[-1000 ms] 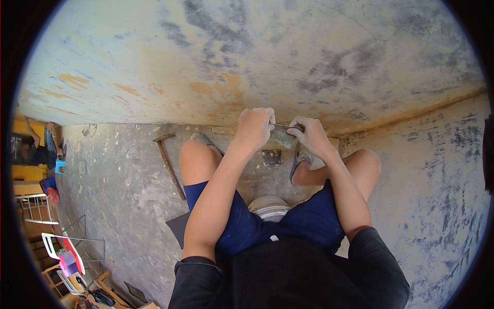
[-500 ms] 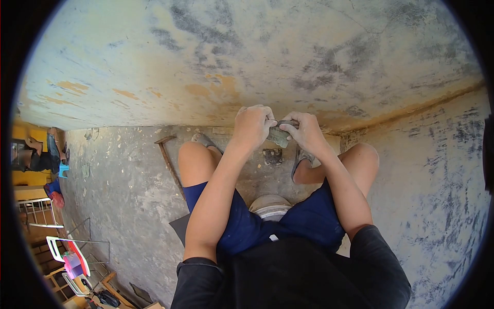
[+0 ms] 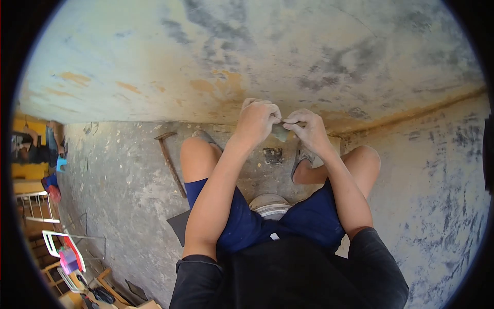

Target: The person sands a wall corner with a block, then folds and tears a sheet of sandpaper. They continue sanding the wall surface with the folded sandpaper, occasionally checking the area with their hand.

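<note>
Both of my hands are raised between my knees, close to the stained wall (image 3: 216, 51). My left hand (image 3: 259, 119) is closed, its thumb and fingers pinching one side of a small greenish-grey piece (image 3: 280, 133). On the other side, my right hand (image 3: 307, 129) is closed on the same piece with its fingertips. The piece is blurred and partly hidden by the fingers, so its exact shape is unclear. Dust covers the skin of both hands. Beneath them, a dark square patch (image 3: 272, 155) lies on the floor.
A hammer (image 3: 172, 166) lies on the grey floor (image 3: 123, 185) left of my leg. Below me is a round pale bucket or seat (image 3: 269, 205). At the far left are a person (image 3: 38, 152), a blue stool (image 3: 61, 164) and a white-framed chair (image 3: 51, 242).
The greenish-grey piece has tilted or turned between my fingers, and less of its face shows. My hands have shifted slightly. The view has moved a little.
</note>
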A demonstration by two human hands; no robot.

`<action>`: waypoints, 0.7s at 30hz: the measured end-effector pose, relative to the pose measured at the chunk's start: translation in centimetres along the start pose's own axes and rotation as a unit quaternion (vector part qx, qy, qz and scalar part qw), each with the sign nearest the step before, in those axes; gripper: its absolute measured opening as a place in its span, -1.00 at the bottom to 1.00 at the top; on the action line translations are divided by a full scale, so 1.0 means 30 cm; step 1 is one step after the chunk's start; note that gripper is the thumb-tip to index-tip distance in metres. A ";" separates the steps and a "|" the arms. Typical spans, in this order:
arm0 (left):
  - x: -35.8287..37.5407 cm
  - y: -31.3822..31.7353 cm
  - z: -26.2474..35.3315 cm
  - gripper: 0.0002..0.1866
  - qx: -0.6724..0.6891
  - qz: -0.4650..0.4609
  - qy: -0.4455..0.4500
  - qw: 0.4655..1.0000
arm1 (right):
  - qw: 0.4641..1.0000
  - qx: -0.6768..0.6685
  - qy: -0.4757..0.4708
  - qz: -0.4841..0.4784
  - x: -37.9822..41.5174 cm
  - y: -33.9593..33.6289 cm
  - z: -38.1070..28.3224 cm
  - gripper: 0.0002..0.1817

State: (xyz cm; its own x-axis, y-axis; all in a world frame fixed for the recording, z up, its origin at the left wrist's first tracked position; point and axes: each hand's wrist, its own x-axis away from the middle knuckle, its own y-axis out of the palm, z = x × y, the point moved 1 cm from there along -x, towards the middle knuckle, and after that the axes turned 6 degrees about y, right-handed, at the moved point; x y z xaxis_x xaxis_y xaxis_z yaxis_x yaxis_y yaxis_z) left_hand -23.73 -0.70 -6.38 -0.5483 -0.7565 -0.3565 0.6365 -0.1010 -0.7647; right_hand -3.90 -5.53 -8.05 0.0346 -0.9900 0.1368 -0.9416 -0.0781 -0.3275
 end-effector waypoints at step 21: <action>0.064 -0.116 -0.010 -0.88 0.071 0.169 -0.071 0.980 | 0.977 0.108 -0.162 0.084 -0.073 0.124 -0.216 -0.85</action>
State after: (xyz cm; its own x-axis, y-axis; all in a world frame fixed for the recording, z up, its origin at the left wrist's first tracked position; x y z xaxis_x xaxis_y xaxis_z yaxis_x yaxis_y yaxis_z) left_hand -27.16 -1.61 -4.58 -0.2181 -0.8437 -0.4905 0.8439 0.0895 -0.5290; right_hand -9.64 -2.89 -3.52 0.0229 -0.9734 -0.2279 -0.8515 0.1005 -0.5146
